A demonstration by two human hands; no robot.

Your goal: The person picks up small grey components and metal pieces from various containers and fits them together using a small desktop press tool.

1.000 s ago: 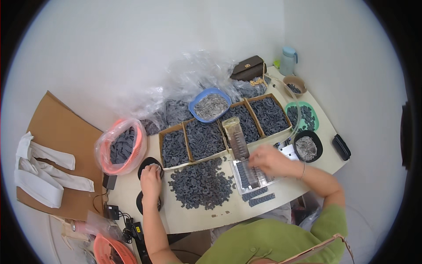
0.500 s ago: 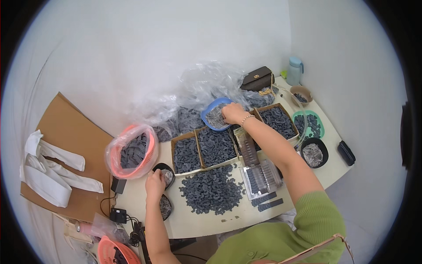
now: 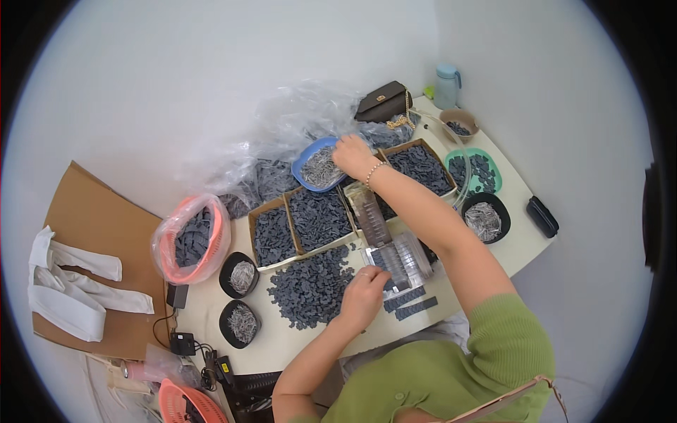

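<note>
My left hand (image 3: 361, 299) is closed in a pinch at the left edge of a see-through plastic fixture (image 3: 407, 262), beside a heap of small dark grey pieces (image 3: 307, 287). What its fingertips hold is too small to make out. My right hand (image 3: 355, 156) reaches across the table to the right rim of a blue tray (image 3: 297, 174) of thin silvery metal pins (image 3: 322, 168). Its fingers are drawn together, and anything between them is hidden. Dark strips (image 3: 416, 308) lie just in front of the fixture.
Cardboard boxes (image 3: 292, 224) of grey pieces stand behind the heap. Two black bowls (image 3: 229, 278) with pins sit left, another black bowl (image 3: 505, 218) right, beside a green tray (image 3: 497, 173). A coral basket (image 3: 223, 236) stands far left; a handbag (image 3: 384, 101) and blue bottle (image 3: 446, 86) stand behind.
My left hand has gone from the black bowl at the left to the plastic fixture. My right hand has shifted from over the pins toward the blue tray's right rim. The view has shifted slightly.
</note>
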